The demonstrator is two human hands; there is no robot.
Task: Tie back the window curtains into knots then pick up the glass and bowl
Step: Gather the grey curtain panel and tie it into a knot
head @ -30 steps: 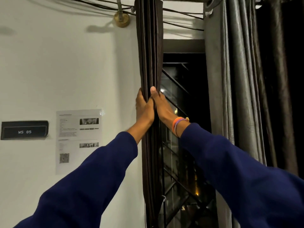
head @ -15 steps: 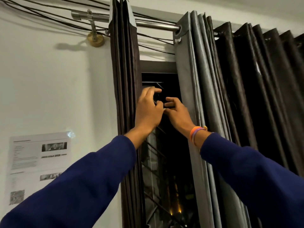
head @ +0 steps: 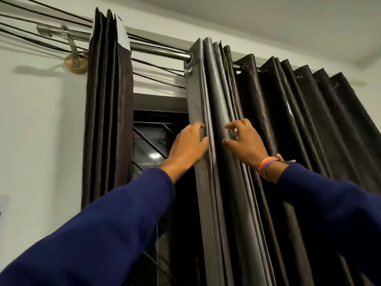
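A grey curtain (head: pixel 218 100) hangs bunched in folds from the metal rod (head: pixel 158 51), right of the dark window (head: pixel 152 137). My left hand (head: pixel 186 146) grips its left edge, fingers and thumb curled round the first fold. My right hand (head: pixel 246 144) is just to the right, fingers half curled, thumb and fingertips touching the following folds. A dark brown curtain (head: pixel 107 112) hangs gathered at the window's left side. More dark curtain (head: pixel 309 124) spreads to the right. No glass or bowl is in view.
The white wall (head: pixel 41 131) is on the left, with a rod bracket (head: pixel 75 62) and several black cables (head: pixel 156 69) running along the rod. A metal grille shows behind the window pane.
Both hands have left the brown curtain on the left and moved right across the window gap to the grey curtain. The view has tilted up and to the right.
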